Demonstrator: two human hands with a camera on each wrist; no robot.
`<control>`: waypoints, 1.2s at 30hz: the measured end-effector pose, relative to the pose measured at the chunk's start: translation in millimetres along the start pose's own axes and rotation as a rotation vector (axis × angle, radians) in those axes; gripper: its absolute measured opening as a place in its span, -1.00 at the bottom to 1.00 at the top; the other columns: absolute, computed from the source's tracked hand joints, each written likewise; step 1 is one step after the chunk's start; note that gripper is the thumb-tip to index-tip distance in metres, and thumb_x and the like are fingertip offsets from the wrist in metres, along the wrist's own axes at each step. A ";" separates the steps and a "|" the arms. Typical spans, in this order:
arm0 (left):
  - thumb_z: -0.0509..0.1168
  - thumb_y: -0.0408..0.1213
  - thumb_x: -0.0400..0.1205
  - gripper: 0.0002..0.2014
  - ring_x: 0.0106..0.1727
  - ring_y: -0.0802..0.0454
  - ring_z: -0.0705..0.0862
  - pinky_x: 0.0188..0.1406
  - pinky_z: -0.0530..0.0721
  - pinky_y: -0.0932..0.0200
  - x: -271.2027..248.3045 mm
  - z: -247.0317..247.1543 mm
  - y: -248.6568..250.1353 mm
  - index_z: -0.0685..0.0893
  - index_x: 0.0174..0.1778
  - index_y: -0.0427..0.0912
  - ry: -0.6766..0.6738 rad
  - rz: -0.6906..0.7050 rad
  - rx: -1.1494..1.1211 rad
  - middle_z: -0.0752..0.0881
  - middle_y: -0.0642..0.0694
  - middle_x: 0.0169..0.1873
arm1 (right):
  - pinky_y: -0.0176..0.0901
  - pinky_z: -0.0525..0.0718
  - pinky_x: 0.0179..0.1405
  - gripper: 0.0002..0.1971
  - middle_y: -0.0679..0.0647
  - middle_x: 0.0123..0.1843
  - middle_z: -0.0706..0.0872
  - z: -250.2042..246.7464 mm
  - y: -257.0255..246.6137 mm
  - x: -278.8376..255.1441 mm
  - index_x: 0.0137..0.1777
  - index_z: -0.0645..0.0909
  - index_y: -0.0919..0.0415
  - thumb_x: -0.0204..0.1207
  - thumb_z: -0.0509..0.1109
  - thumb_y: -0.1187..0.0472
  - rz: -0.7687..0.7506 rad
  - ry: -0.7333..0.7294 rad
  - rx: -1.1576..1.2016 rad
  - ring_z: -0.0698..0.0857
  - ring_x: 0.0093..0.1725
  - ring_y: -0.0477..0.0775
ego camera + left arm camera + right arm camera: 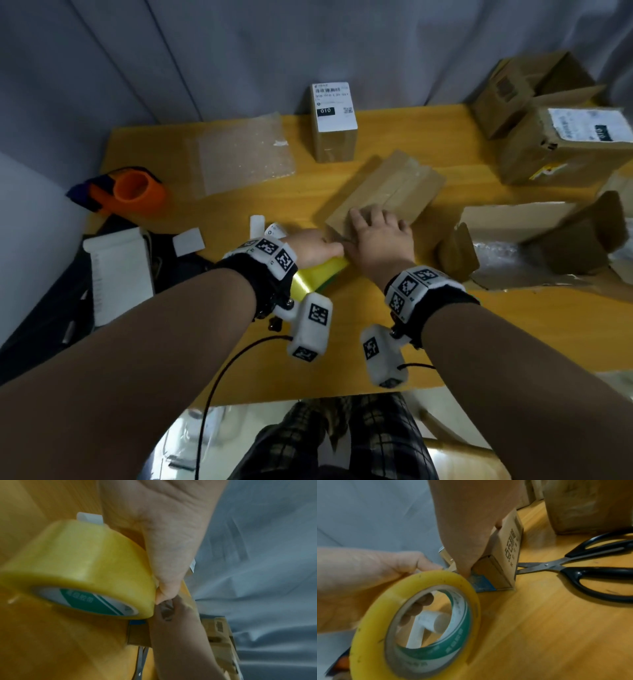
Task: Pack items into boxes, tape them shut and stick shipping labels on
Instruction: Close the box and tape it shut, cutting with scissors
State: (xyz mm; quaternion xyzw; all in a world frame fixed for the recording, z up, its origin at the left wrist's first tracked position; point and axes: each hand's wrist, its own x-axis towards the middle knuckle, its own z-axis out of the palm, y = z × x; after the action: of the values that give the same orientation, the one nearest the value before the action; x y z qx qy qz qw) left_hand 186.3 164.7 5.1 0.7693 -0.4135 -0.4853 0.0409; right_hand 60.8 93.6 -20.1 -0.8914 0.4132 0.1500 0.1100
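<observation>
A closed brown cardboard box (394, 188) lies slantwise in the middle of the yellow table (342, 342). My right hand (380, 236) lies on its near end with the fingers spread flat on top. In the right wrist view the thumb (467, 547) presses down at that end of the box (508, 545), beside a blue strip (479, 584). My left hand (308, 248) grips a yellow tape roll (320, 274) right at that end, touching the right hand. Its fingers pass through the core of the roll (412, 628) and its thumb lies on the outside of the tape roll (77, 563).
Black scissors (573, 566) lie on the table just right of the box. A labelled box (334, 120) stands at the back, with bubble wrap (239, 154) and an orange tape dispenser (133, 192) to the left. Stacked boxes (561, 147) and an open carton (548, 236) fill the right side.
</observation>
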 end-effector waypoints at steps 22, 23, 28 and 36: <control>0.00 0.12 0.72 -0.50 -0.12 -0.17 0.54 -0.17 0.43 0.07 32.7 -15.6 10.9 0.54 -0.13 -0.29 0.278 -0.044 0.209 0.55 -0.17 -0.28 | 0.49 -0.11 0.56 -0.30 0.13 0.69 -0.39 5.8 23.1 45.8 0.63 -0.42 -0.13 0.66 -0.10 -0.26 0.120 -0.072 0.066 -0.32 0.66 0.28; 0.00 0.12 0.72 -0.50 -0.06 -0.19 0.57 -0.13 0.46 0.05 32.3 -14.5 9.5 0.57 -0.02 -0.31 0.290 -0.033 0.196 0.59 -0.18 -0.20 | 0.48 -0.11 0.56 -0.29 0.11 0.69 -0.40 2.0 25.5 44.4 0.64 -0.39 -0.14 0.66 -0.08 -0.26 0.110 -0.100 0.101 -0.34 0.66 0.26; 0.01 0.07 0.73 -0.49 0.31 -0.26 0.52 0.25 0.52 -0.06 27.4 -8.4 6.2 0.52 0.35 -0.29 0.372 0.007 0.232 0.55 -0.31 0.31 | 0.29 -0.10 0.62 -0.35 0.10 0.72 -0.10 -30.1 47.6 25.7 0.69 -0.03 -0.03 0.68 0.06 -0.19 0.062 -0.060 0.304 -0.12 0.69 0.20; 0.09 0.08 0.69 -0.49 0.40 -0.24 0.39 0.33 0.48 -0.14 7.8 -1.1 14.0 0.41 0.46 -0.17 0.459 0.120 0.456 0.43 -0.22 0.39 | -0.13 0.57 -0.35 -0.84 0.13 -0.16 0.62 -14.8 62.6 -22.0 0.11 0.59 0.25 0.66 0.20 0.26 0.096 -0.128 0.291 0.65 -0.16 0.14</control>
State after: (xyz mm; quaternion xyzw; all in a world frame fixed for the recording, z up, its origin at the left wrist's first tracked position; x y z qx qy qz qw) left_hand 180.3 150.0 6.6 0.8223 -0.5360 -0.1908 -0.0119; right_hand 1.7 64.7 -3.0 -0.8341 0.4647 0.1501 0.2566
